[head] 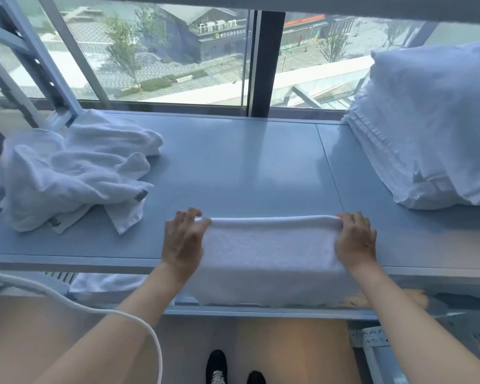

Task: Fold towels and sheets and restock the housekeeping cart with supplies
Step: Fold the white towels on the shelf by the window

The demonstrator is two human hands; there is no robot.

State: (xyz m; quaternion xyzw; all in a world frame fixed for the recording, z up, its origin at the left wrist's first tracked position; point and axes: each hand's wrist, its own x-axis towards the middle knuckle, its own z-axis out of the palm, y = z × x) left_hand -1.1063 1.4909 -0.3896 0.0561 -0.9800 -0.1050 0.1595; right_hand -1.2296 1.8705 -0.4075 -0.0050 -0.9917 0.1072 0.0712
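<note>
Window (178, 51) daylight, glare on table (261, 162), soft

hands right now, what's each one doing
Left hand: pinches the left end of the towel at its folded edge.
Right hand: grips the right end of the same fold.

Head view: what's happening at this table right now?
A person stands at a grey table by a window, folding a white towel. The left hand and right hand each grip one end of the towel's far folded edge; its near part hangs over the table's front edge. A heap of unfolded towels lies at the left, and a stack of folded linen sits at the right.
</note>
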